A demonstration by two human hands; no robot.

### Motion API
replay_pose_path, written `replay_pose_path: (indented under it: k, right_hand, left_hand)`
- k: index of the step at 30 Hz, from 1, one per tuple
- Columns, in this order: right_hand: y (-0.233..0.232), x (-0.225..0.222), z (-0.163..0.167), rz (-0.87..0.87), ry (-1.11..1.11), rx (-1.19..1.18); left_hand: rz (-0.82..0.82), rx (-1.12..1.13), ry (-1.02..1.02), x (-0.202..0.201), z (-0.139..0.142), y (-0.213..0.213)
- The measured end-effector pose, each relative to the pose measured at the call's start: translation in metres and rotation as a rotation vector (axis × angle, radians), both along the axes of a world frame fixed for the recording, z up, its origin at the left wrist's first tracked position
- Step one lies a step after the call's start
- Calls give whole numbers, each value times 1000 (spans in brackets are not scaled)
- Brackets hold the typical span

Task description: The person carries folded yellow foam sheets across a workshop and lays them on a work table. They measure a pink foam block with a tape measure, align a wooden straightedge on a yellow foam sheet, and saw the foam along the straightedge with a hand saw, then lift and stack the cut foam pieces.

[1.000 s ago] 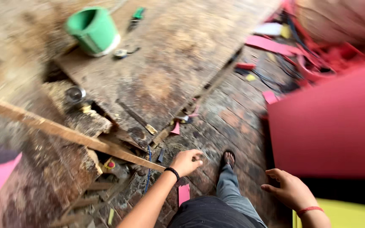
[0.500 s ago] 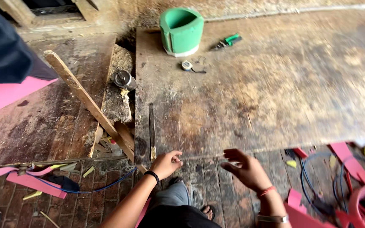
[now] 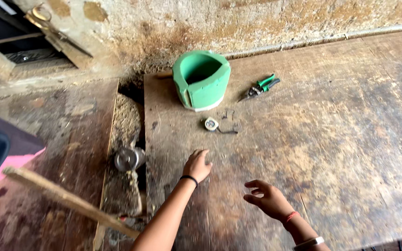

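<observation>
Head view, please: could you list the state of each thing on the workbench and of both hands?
Green container: upright, open top, inside not visible.
Green-handled pliers: lying flat, untouched.
Small tape measure: lying flat, untouched.
Metal tin: in the gap between boards.
Wooden stick: lying slanted.
Left hand: empty, on the board.
Right hand: empty, fingers spread above it.

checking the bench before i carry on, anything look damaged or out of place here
The green pot near the wall has a split down its left front, so its wall looks cracked. Left of the wooden board, a gap holds sawdust and a small metal can. A long stick lies askew over the edge. Both hands are empty.
</observation>
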State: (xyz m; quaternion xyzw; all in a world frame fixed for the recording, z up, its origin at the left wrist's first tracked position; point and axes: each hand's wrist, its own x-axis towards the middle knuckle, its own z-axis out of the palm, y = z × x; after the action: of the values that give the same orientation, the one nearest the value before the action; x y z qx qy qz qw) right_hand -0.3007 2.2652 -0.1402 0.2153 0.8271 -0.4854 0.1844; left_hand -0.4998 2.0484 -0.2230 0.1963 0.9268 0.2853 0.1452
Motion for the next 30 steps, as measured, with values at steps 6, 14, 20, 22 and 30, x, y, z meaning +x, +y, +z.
replay_pose_path:
  k: [6,14,20,22,30]
  right_hand:
    - [67,-132,-74,-79,-35,51]
    - [177,-301,-136,-47,233,531]
    - [193,-328,-145,67,200,817]
    - [183,-321,-142,125,123,797]
    - [133,-296,-118,241,73,1013]
  left_hand:
    - [-142,-225,89,-121,-20,92]
    - [-277,-203,4,-126,-17,97]
    - [36,168,544,-162,57,60]
    - [74,191,453,-188,83,48]
    - [70,-250,267,-153,84,-15]
